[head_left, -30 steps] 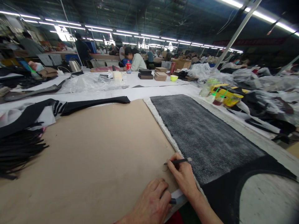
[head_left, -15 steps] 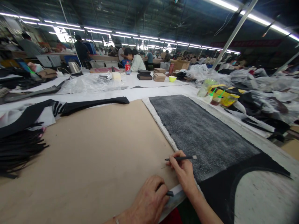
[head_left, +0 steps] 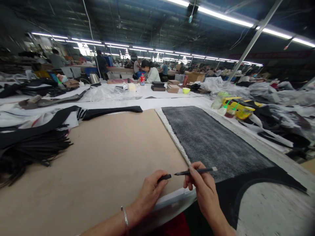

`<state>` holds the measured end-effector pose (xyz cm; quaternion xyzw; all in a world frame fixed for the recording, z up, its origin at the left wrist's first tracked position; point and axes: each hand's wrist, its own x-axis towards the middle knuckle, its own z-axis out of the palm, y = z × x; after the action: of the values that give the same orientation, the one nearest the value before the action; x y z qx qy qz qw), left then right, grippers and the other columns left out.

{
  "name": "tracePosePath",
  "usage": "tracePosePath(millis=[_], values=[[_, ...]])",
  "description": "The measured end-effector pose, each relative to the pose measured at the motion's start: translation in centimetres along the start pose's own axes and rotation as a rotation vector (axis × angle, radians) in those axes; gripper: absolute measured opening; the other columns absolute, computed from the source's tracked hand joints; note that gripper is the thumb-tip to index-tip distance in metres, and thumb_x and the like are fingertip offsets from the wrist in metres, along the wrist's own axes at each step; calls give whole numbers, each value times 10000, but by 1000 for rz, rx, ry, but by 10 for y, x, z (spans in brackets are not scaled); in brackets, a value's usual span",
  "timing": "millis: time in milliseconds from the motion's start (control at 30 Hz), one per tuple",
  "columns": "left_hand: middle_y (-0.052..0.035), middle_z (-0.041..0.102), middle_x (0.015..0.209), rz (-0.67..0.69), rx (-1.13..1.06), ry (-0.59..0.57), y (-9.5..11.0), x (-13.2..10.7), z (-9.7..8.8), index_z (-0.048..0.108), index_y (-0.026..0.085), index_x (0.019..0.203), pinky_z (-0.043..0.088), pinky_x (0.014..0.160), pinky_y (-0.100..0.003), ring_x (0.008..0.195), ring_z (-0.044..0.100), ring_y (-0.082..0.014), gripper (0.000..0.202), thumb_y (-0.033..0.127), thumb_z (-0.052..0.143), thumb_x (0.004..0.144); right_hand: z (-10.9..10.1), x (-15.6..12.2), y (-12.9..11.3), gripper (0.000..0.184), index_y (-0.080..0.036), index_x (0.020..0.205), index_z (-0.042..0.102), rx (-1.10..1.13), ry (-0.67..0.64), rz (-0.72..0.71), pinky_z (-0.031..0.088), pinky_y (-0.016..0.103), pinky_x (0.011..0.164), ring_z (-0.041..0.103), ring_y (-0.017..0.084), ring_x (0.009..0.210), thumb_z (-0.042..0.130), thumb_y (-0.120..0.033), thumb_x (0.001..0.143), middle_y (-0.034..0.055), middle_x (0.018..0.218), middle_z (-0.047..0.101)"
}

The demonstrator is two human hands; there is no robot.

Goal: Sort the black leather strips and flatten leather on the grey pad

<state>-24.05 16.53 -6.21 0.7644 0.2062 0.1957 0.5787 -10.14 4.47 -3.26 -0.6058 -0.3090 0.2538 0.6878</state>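
My right hand [head_left: 201, 185] pinches a thin dark pen [head_left: 195, 171], held level with its tip pointing left. My left hand [head_left: 150, 191] is closed on a small black cap [head_left: 164, 177], held just left of the pen tip with a small gap between them. Both hands hover over the near right corner of a large tan cardboard sheet [head_left: 98, 157]. A silver bracelet [head_left: 125, 217] circles my left wrist. To the right lies a dark grey mat [head_left: 211, 141], with a curved black fabric piece [head_left: 248, 186] over its near end.
A bundle of black strips [head_left: 31, 147] lies at the left edge of the cardboard. Bottles and a yellow packet [head_left: 233, 103] stand at the right, beside heaps of plastic and fabric. Other people work at far tables, where stacked pieces [head_left: 172, 88] and a red can [head_left: 142, 79] stand.
My left hand has lifted off the cardboard's near edge and brought the black cap up to the pen tip. My right hand raised the pen off the sheet. The camera tilted up slightly.
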Motion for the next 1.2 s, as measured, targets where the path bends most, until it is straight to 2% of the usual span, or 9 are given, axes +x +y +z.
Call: tracePosePath(millis=[133,467,600,767,867,1000,1100,1167,1200], values=[[9,591,781,-43,-69,-14,2,-15,3,655,174,895,366,653,-223,720,497,-130,163,281,533,882,5,-13,-4,290,-200,861,466,-81,-36,-36,398,228,508,505,121,510,504,-467,964,-29,601,553],[11,613,791,-59,-90,-30,-4,-36,5,654,177,877,371,684,-214,755,529,-131,140,259,541,871,5,-29,-3,307,-203,843,469,-137,-81,-12,386,221,516,478,112,497,487,-481,970,-35,580,556],[12,620,789,-52,-72,-36,-2,-40,4,663,180,879,380,685,-211,751,536,-129,150,259,536,886,9,-33,-3,326,-197,842,478,-161,-142,16,401,225,536,492,114,511,494,-499,962,-33,589,552],[4,670,857,21,-28,-71,8,-46,1,683,197,929,407,734,-209,798,577,-133,182,217,503,917,21,-38,4,385,-180,764,507,-174,-249,85,369,218,483,480,114,498,565,-531,912,-26,567,521],[2,676,857,77,48,-41,11,-52,6,672,201,908,426,748,-210,793,593,-133,191,213,484,936,28,-43,7,371,-179,779,509,-110,-237,120,361,208,463,463,107,463,585,-520,903,-34,533,516],[-22,679,878,184,199,21,18,-61,10,649,195,956,454,801,-235,811,612,-145,242,246,413,974,32,-51,1,341,-187,786,492,-17,-222,142,432,220,510,521,122,488,598,-489,905,-25,561,556],[-50,674,1058,162,232,-39,21,-73,-6,605,197,1127,460,892,-260,957,615,-165,236,303,483,954,25,-60,-6,306,-184,791,524,-71,-225,136,461,211,547,556,123,529,630,-454,891,-10,610,594],[-57,650,1127,28,255,-123,16,-89,-27,573,198,1180,464,907,-274,1006,602,-177,291,323,550,918,18,-67,-9,261,-187,844,569,-154,-216,137,473,190,584,583,122,571,650,-432,882,-12,631,611],[-48,652,1104,-51,279,-208,11,-101,-38,580,203,1162,473,885,-274,984,607,-178,283,320,568,905,15,-72,-9,245,-192,877,589,-195,-232,146,476,179,597,595,123,593,654,-428,879,-14,636,617]])
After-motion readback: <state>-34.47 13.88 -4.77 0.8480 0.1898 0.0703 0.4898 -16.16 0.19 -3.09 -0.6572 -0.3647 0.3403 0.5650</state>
